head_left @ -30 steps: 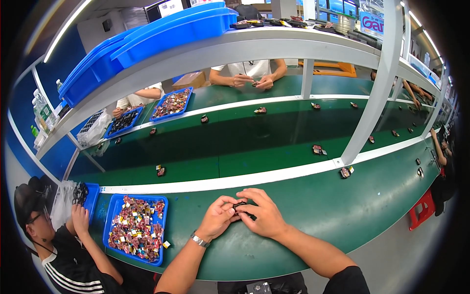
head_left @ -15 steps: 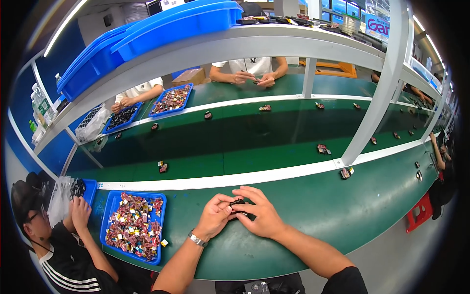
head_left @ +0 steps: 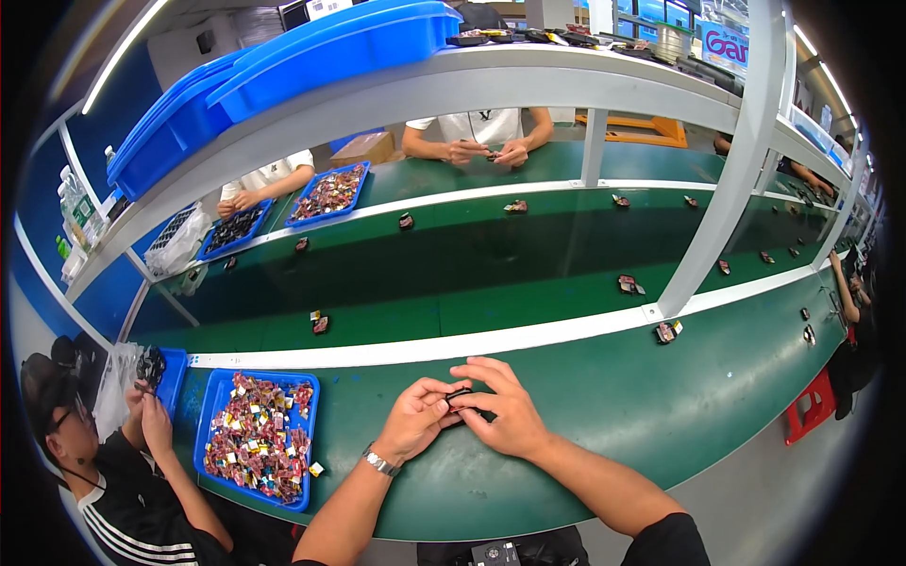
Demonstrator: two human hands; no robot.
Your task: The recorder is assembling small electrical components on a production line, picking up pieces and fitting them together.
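A small black plastic casing [head_left: 459, 395] is held between my two hands above the near green worktop. My left hand [head_left: 416, 417] closes round its left side with thumb and fingers. From the right, my right hand [head_left: 506, 415] grips it with thumb and fingertips, the other fingers arched over it. Fingers cover much of the casing, so its details are hidden. To the left of my left hand stands a blue tray [head_left: 316, 429] heaped with small red circuit-board pieces [head_left: 255, 434] bearing white and yellow bits.
Beyond a white rail [head_left: 415, 351], a green conveyor belt [head_left: 528, 325] carries several small assemblies. One assembly [head_left: 668, 332] lies on my worktop at right. A white post [head_left: 722, 179] and overhead shelf with blue bins [head_left: 330, 52] stand ahead. Co-workers sit at left and opposite.
Pieces on the belt have shifted slightly to the right. The left co-worker's hands have moved a little, now with black parts at them. My hands have barely moved on the casing.
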